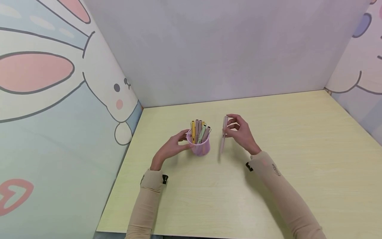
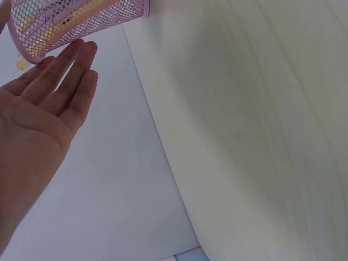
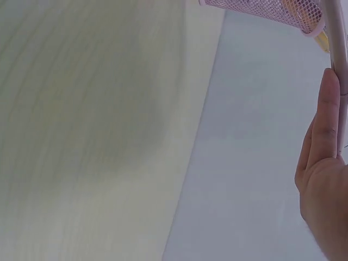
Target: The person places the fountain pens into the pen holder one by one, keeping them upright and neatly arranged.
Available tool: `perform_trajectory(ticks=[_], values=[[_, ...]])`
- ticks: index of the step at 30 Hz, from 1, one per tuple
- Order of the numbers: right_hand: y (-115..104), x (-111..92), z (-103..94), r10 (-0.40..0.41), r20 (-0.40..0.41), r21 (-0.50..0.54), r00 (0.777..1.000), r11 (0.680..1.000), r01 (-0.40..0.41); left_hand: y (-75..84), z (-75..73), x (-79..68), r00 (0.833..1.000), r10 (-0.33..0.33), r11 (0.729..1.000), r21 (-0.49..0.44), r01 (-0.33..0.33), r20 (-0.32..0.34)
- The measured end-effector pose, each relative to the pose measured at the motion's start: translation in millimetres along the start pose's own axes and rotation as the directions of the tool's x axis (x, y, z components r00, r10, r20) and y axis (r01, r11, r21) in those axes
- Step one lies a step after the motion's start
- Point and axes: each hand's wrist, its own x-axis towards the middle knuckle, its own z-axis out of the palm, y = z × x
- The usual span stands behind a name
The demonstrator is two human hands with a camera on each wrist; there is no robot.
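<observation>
A pink mesh pen holder [image 1: 201,150] stands on the table, filled with several capped pens: yellow, a mint green one [image 1: 202,133] and dusty mauve ones. My left hand [image 1: 173,146] holds it around the rim from the left, thumb at the front and fingers at the back. In the left wrist view, the fingertips [image 2: 87,51] lie against the mesh. To the right of the holder, my right hand [image 1: 242,132] pinches a pale pink pen [image 1: 223,137] between thumb and fingers. That pen hangs nearly upright, its lower end close over the tabletop.
Both hands work over a light wood-grain table [image 1: 191,199]. A plain pale wall [image 1: 221,49] rises behind its far edge. At the left stands a wall panel [image 1: 59,142] with a cartoon rabbit; another cartoon panel [image 1: 352,63] is at the right.
</observation>
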Motion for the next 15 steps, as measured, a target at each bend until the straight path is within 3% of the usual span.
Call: perform_trajectory(ticks=[15], values=[[-19.1,2.9,15.5,-0.133,-0.027,0.023,0.991,0.991,0.133,-2.3,-0.6,-2.0,1.000,0.012,1.000,0.003,-0.012,-0.007]])
